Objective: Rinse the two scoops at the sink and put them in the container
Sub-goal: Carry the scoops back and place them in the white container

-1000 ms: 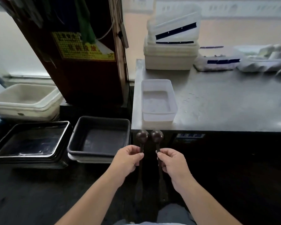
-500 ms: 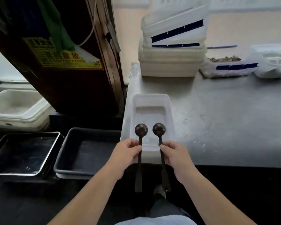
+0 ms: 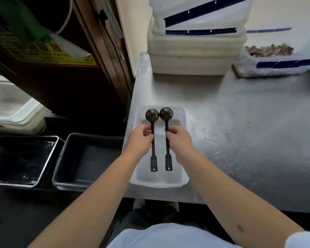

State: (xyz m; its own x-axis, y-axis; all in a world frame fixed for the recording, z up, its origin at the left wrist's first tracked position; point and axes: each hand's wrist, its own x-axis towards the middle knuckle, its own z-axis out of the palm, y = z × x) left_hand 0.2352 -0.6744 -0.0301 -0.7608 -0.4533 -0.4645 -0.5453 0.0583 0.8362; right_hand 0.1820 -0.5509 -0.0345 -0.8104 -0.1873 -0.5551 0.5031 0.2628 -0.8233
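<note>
Two dark long-handled metal scoops, left one [image 3: 152, 138] pinched in my left hand [image 3: 141, 138], right one [image 3: 166, 136] in my right hand [image 3: 179, 138], hover over the shallow translucent plastic container [image 3: 183, 178] at the steel tabletop's [image 3: 240, 133] near-left corner. Rinsing seems done; next I lower and release them.

place: likely a commercial kitchen | steel counter [image 3: 240, 122] | stacked tubs [image 3: 195, 51] with blue tape | black trays [image 3: 21, 160] | yellow notice [image 3: 43, 52], text blurred
</note>
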